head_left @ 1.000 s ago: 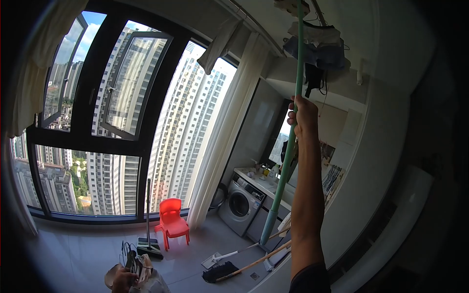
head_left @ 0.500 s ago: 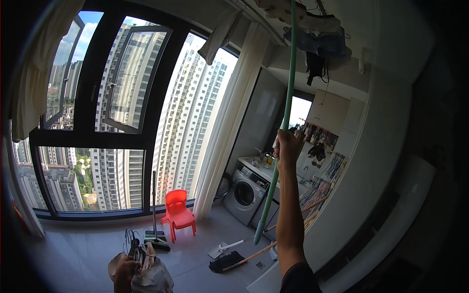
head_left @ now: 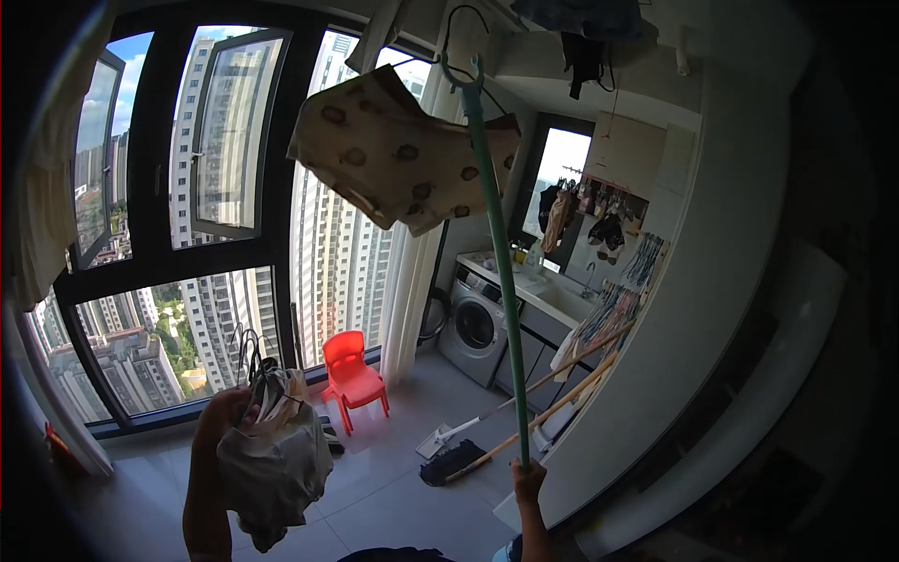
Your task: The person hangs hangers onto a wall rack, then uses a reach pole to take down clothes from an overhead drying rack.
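Observation:
My right hand point(head_left: 529, 480) is wrapped round the lower end of a long green clothes pole point(head_left: 506, 281). The pole's forked tip meets a dark clothes hanger point(head_left: 461, 26) near the ceiling. From that hanger hangs a beige garment with brown spots point(head_left: 393, 155), spread wide in front of the window. At the lower left my left hand point(head_left: 242, 410) is closed round several dark hangers point(head_left: 267, 379). Light grey and beige clothes point(head_left: 273, 459) droop from them, and the folds hide where one piece ends and another begins.
A red chair point(head_left: 353, 379) stands by the window. Beyond it is a washing machine point(head_left: 471, 323) beside a sink counter point(head_left: 552, 295). A black mop point(head_left: 451, 463) and a white flat mop point(head_left: 436, 440) lie across the floor at right. More laundry point(head_left: 582, 56) hangs overhead.
The pole has come down from the ceiling with the spotted garment and its hanger at the fork. My right hand is now lower, near the pole's end. My left hand has risen with its hangers.

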